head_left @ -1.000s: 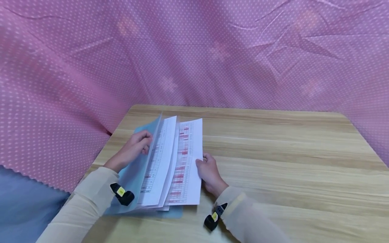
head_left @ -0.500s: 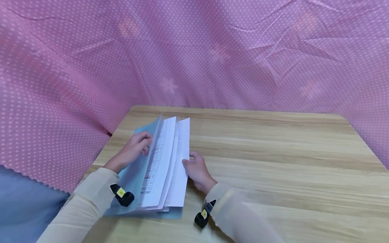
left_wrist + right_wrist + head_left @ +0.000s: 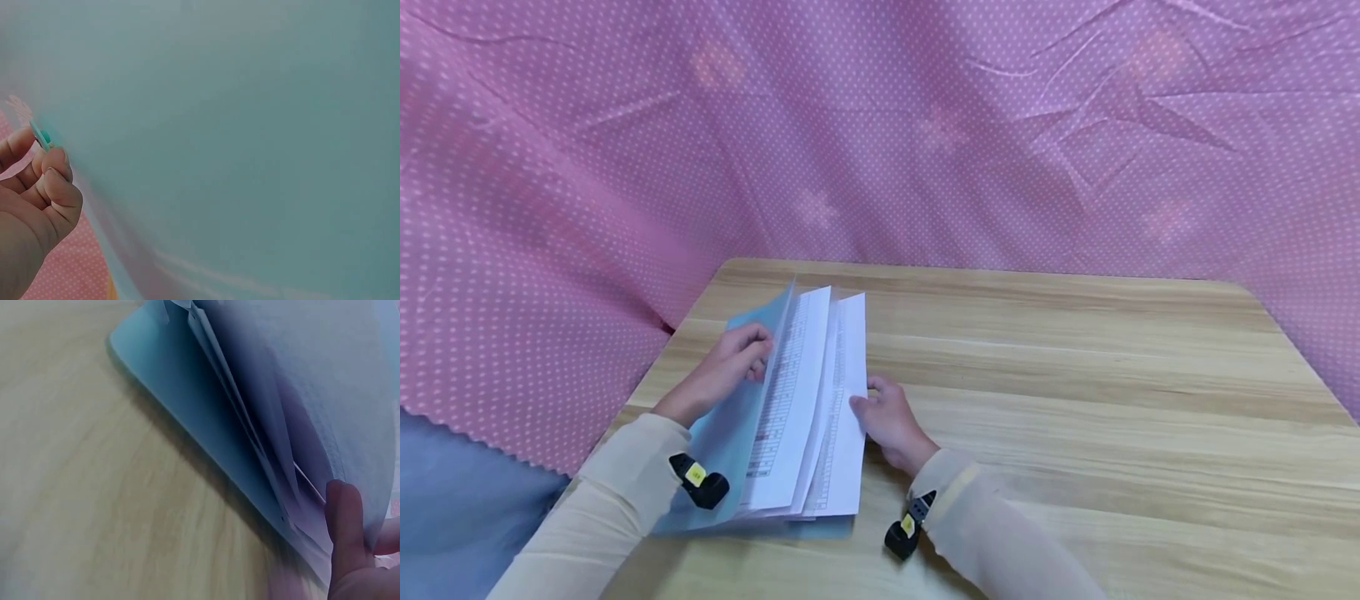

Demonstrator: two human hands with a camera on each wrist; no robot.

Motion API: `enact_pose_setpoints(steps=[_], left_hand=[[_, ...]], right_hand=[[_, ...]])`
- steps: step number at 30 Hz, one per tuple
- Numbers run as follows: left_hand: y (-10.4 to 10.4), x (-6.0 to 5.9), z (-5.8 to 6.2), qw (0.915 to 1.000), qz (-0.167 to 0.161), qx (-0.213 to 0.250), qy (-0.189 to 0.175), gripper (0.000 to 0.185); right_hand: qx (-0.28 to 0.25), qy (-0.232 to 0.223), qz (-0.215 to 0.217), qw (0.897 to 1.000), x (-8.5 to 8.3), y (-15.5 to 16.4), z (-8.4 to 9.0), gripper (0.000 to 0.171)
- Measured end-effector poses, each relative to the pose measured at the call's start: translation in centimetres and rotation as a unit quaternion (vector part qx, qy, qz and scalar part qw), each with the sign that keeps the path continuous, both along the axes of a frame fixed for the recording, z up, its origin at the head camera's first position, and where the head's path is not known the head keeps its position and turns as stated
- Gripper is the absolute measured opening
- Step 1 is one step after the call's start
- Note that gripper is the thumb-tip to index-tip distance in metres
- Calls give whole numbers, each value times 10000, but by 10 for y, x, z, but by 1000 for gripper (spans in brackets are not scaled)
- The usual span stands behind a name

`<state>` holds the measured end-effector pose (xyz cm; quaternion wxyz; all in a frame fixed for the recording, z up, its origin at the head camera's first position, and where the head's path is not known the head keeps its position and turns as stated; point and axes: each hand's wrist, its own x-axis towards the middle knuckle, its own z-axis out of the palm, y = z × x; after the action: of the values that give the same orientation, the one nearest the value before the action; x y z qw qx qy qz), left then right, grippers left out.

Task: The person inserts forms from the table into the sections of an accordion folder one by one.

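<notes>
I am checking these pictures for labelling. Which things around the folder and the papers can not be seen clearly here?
- Print on the papers: head view, too small to read.
- Left hand fingertips: head view, hidden behind the raised blue folder cover.
- Left wrist view: the cover fills the picture, so the papers are hidden.
- Right hand: right wrist view, cut off by the edge; only a thumb shows.
- Number of sheets: right wrist view, blurred.

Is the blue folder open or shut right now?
Open: the left hand holds the blue folder cover up, and printed sheets fan out inside.
</notes>
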<state>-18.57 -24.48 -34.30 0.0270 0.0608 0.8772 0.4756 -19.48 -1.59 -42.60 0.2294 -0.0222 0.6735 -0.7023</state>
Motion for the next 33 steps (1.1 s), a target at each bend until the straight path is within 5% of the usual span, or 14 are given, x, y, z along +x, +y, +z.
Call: enact_pose_setpoints(steps=[33], left_hand=[[0, -1, 1, 9999, -10, -119, 5, 27]], right_hand=[[-1194, -644, 547, 9892, 3, -23, 5, 38]])
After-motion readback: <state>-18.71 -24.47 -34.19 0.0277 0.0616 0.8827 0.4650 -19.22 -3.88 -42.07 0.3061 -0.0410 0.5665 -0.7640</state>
